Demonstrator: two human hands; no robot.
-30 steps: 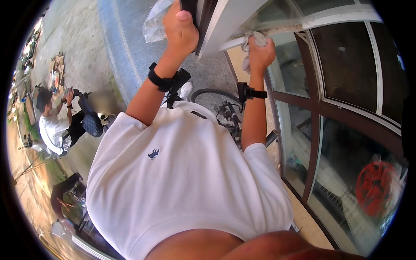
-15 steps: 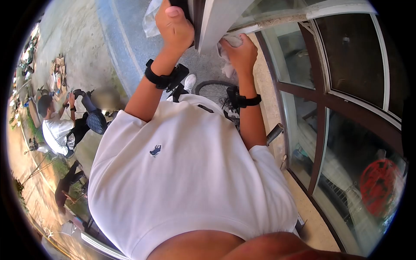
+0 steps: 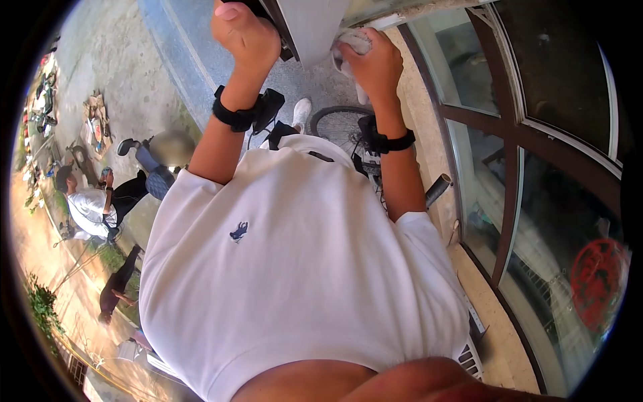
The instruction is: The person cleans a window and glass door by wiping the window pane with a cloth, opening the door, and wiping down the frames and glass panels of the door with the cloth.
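Note:
My left hand [image 3: 245,35] is closed at the dark edge of a white frame [image 3: 315,30], its thumb on top; the fingers on the far side are hidden. On the frame's other side, my right hand [image 3: 378,63] is wrapped around a crumpled pale grey cloth [image 3: 355,43]. The cloth bunches between thumb and fingers beside the white frame, and part hangs below. Whether it touches the frame is hard to tell. Black straps with small devices sit on both wrists.
Brown-framed windows [image 3: 509,147] run along the right above a pale ledge [image 3: 495,321]. Below my arms are a bicycle wheel [image 3: 335,127] and a metal tube end [image 3: 439,187]. To the left, a person in a white shirt [image 3: 90,208] sits, and another in dark clothes [image 3: 117,288] stands.
My view has shifted slightly. My left hand appears farther left and higher, still closed at the frame. My right hand has risen a little with the cloth. The white-shirted person's hand has lowered.

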